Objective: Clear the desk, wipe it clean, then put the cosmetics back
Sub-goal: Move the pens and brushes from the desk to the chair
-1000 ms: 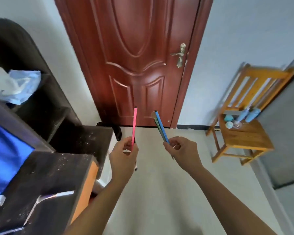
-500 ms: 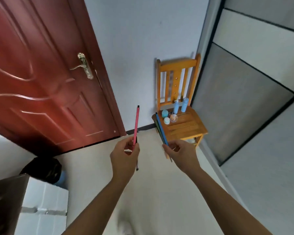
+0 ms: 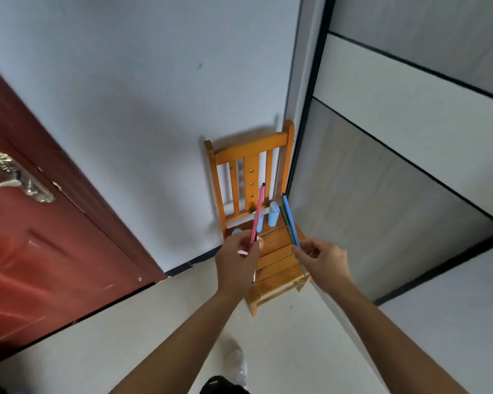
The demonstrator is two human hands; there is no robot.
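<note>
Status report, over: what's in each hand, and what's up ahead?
Left hand grips pink pencil. Right hand pinches blue and green pencils. Wooden chair ahead, blue bottles on its seat.

Home room; red panelled door (image 3: 40,237); wooden chair (image 3: 268,251)

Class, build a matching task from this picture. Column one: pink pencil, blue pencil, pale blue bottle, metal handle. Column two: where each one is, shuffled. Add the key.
1 pink pencil
2 blue pencil
3 pale blue bottle
4 metal handle

A on the chair seat
B in the left hand
C on the red door
D in the right hand

Pairs: 1-B, 2-D, 3-A, 4-C
</note>
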